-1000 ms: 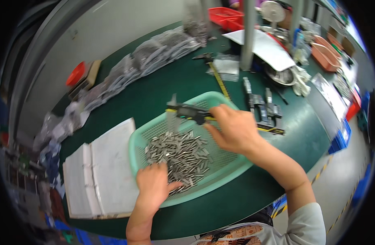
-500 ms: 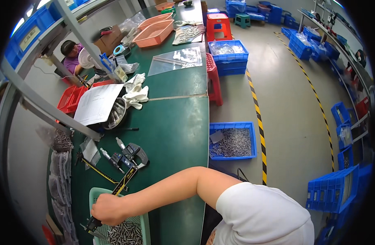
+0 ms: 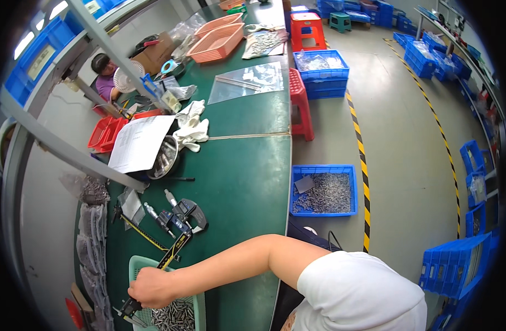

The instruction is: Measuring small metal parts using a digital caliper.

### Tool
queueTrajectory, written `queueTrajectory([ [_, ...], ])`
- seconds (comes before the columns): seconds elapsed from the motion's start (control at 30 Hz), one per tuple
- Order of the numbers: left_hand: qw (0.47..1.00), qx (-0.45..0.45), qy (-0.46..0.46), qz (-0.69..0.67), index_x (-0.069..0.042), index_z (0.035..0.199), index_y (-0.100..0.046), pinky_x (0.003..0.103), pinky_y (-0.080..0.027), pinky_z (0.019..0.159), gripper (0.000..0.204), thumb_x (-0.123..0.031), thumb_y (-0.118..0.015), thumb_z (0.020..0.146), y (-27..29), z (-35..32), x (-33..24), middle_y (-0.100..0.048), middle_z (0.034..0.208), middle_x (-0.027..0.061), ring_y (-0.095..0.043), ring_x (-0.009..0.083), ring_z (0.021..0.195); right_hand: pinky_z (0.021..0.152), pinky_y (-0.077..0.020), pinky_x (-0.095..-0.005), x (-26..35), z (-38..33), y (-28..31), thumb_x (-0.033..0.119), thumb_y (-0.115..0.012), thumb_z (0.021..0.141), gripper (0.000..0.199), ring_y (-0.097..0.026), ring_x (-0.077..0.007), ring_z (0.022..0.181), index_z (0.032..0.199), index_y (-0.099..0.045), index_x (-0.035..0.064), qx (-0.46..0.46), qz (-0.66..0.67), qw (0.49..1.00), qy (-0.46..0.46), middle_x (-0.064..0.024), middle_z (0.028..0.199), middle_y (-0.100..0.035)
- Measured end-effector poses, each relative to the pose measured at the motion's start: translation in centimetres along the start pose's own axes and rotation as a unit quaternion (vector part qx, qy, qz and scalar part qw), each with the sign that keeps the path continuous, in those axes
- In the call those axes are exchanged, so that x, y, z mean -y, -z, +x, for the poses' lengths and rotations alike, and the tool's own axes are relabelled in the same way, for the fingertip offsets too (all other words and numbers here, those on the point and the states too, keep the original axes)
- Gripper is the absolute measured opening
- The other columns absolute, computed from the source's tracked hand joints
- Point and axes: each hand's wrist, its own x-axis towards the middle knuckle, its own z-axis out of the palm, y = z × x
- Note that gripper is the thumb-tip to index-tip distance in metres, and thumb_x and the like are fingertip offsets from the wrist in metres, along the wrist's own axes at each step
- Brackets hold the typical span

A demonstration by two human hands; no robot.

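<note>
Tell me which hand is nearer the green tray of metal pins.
Right. The right hand is over the green tray, gripping a caliper above the metal pins. The left hand is out of view.

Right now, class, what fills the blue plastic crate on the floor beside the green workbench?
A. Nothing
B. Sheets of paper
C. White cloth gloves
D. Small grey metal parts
D: the blue plastic crate on the floor beside the green workbench holds a heap of small grey metal parts.

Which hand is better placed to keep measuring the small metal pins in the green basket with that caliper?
The right hand. It grips the caliper directly over the green basket of metal pins. The left hand is out of view.
</note>
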Motion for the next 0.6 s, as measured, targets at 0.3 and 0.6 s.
queueTrajectory([
  [0.3,0.774,-0.095,0.073,-0.622,-0.002,0.09,-0.053,0.027,-0.041,0.051,0.02,-0.016,-0.061,0.078,-2.5,-0.3,2.0,-0.053,0.071,0.0048,-0.05,0.015,0.057,0.051,-0.0452,-0.0394,0.8,1.0,0.2,0.03,-0.059,0.074,0.03,-0.057,-0.0307,0.059,0.079,-0.047,0.0029,-0.035,0.003,0.999,0.023,-0.0127,0.072,-0.053],
  [0.6,0.771,-0.017,0.085,-0.631,0.003,0.096,-0.056,0.021,-0.045,0.059,0.019,-0.012,-0.053,0.085,-2.5,-0.5,-1.7,-0.057,0.076,0.0065,-0.052,0.0092,0.064,0.042,-0.0403,-0.0319,0.9,0.0,1.4,0.023,-0.07,0.064,0.029,-0.053,-0.0232,0.047,0.083,-0.055,0.0056,-0.08,-0.082,0.993,0.04,-0.0053,0.065,-0.054],
])
